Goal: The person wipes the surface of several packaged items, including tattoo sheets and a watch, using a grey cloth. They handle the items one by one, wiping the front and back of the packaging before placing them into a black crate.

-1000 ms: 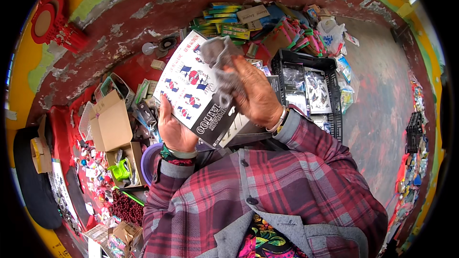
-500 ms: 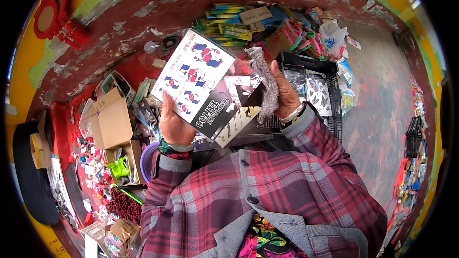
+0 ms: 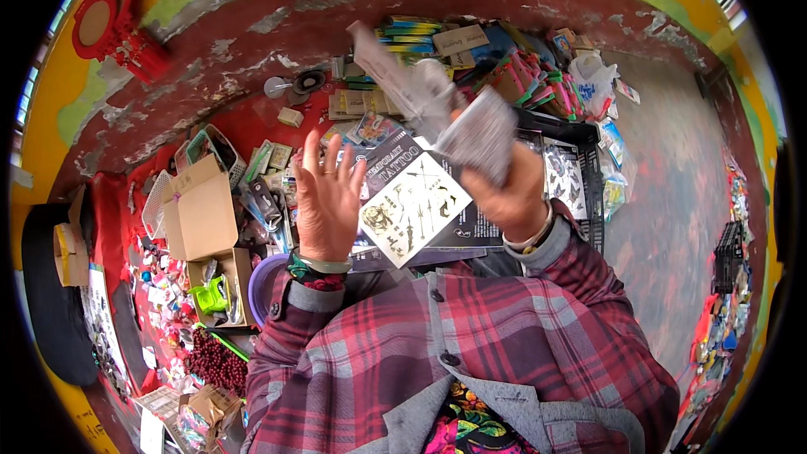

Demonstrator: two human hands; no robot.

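My right hand is closed around a grey cloth, smeared by motion, whose loose part flies up and to the left. To its left, my left hand is raised with fingers spread, holding nothing. Between the hands, in front of my lap, is a temporary tattoo sheet with a white panel of dark sword-like drawings. Its black top edge points up and left. Another dark printed sheet shows beneath it, partly covered by my right hand.
A black plastic crate with printed sheets stands at the right. An opened cardboard box and a purple basin are at the left. Several pink and green packs are heaped by the wall, near a clear plastic bag.
My left hand has let go of the tattoo sheet with red and blue designs, no longer seen, and opened. My right hand has swung the grey cloth; the sword-patterned sheet is now uncovered.
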